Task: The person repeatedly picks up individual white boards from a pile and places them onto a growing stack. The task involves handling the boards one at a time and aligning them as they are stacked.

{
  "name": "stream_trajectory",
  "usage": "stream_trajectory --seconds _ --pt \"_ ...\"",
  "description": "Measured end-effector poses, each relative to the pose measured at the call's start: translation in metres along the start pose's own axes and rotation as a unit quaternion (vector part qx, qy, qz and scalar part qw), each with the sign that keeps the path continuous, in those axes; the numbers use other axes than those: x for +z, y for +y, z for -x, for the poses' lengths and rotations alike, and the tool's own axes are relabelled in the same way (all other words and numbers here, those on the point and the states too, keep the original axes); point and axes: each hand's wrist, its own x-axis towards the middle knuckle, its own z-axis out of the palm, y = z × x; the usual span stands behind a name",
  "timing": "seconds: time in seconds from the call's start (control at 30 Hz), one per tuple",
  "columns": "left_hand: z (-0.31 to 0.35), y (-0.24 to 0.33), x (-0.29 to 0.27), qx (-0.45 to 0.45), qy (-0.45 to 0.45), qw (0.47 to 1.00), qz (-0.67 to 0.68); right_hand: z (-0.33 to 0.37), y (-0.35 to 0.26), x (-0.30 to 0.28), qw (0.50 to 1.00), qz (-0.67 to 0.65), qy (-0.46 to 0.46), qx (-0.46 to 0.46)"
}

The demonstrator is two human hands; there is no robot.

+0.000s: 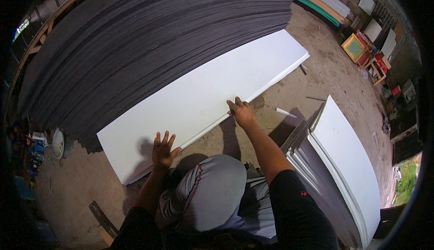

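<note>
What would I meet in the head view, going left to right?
White round container → dark bar on the floor → left hand → right hand → white-handled knife → white top sheet of the right-hand stack → greenery outside.

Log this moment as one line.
left grip: open, spread on long white sheet; right grip: open, at its near edge; far side: dark grey sheet stack; floor, right: white-handled knife
</note>
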Motion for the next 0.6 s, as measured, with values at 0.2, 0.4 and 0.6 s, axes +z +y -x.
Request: stream_trajectory --seconds 0.2,0.4,0.6 --pt "-0.002 0.003 0.001 -0.021 -0.021 1.000 -0.006 -0.006 -0.004 0.001 0.999 -0.024 -0.026 0.032" --pt "-0.014 0.013 -0.012 -0.048 -0.067 0.997 0.013 -0.002 -0.006 0.000 0.996 -0.033 -0.055 0.060" --pt "-0.047 0.030 -0.042 -0.089 -0.156 0.983 0.038 0.019 -0.021 -0.018 0.993 -0.064 -0.065 0.068"
